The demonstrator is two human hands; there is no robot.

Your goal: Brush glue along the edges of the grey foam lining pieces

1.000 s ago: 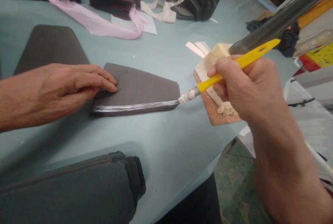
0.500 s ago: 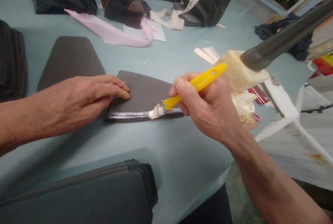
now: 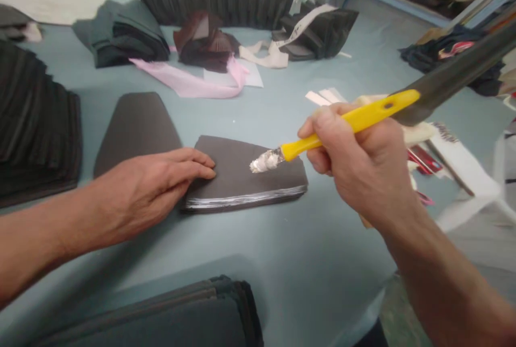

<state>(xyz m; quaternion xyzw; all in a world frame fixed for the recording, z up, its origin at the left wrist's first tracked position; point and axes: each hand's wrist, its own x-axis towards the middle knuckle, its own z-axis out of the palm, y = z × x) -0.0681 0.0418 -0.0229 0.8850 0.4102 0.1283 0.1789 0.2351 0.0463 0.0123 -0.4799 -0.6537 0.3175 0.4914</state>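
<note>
A stack of dark fabric pieces (image 3: 242,167) lies on the pale blue-green table, its near edge streaked with white paste. My left hand (image 3: 165,180) rests flat on the stack's left end, fingers stretched out. In my right hand (image 3: 358,159) is a brush (image 3: 355,121) with a yellow handle, gripped between thumb and fingers. White paste clogs its bristles, which hover over the top of the stack. Beyond my left hand lies another flat dark piece (image 3: 137,127). Behind my right hand, a pale block-like container is mostly hidden.
Piles of dark fabric stand at the left (image 3: 36,127) and at the near edge (image 3: 161,315). Farther back are a pink cloth strip (image 3: 189,86), a maroon bundle (image 3: 207,41) and a white ribbon (image 3: 266,57). A dark tube (image 3: 455,73) slants in from the right.
My right hand has lifted the brush off the pasted edge and moved it right. My left hand stays on the stack. The camera view has shifted, so the table sits lower.
</note>
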